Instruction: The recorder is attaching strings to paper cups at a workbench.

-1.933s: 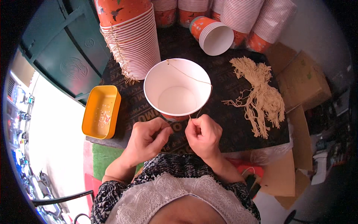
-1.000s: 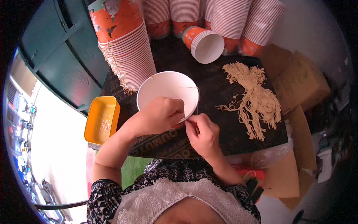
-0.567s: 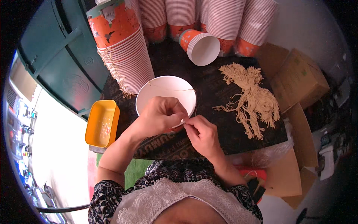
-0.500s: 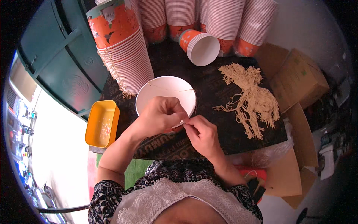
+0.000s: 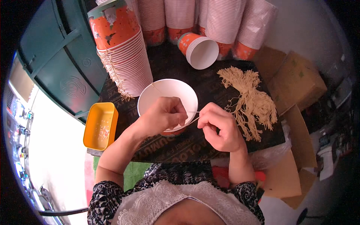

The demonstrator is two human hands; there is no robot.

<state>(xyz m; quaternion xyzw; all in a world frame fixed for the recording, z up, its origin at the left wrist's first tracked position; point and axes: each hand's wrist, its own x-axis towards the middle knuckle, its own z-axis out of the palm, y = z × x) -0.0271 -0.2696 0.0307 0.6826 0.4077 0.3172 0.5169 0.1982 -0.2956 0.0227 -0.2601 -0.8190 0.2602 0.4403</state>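
A white-lined paper bucket (image 5: 179,89) with an orange outside stands at the table's near middle, its mouth toward me. A thin beige string (image 5: 193,120) runs between my two hands, and a piece of string also lies at the bucket's far left rim. Over the bucket's near rim, my left hand (image 5: 168,115) is closed, pinching the string. My right hand (image 5: 221,127), just right of the bucket, grips the string's other side with curled fingers. Part of the rim is hidden behind my left hand. To the right lies a bundle of beige strings (image 5: 249,97).
At the left rises a tall stack of paper buckets (image 5: 127,67) with strings hanging along its side. A yellow tray (image 5: 90,129) holding small bits sits at the left edge. One stack (image 5: 202,52) lies on its side; wrapped stacks (image 5: 225,22) stand behind. Cardboard boxes (image 5: 300,78) are at right.
My right hand has moved right and slightly up from my left hand, drawing the string out between them. The left hand stays over the near rim.
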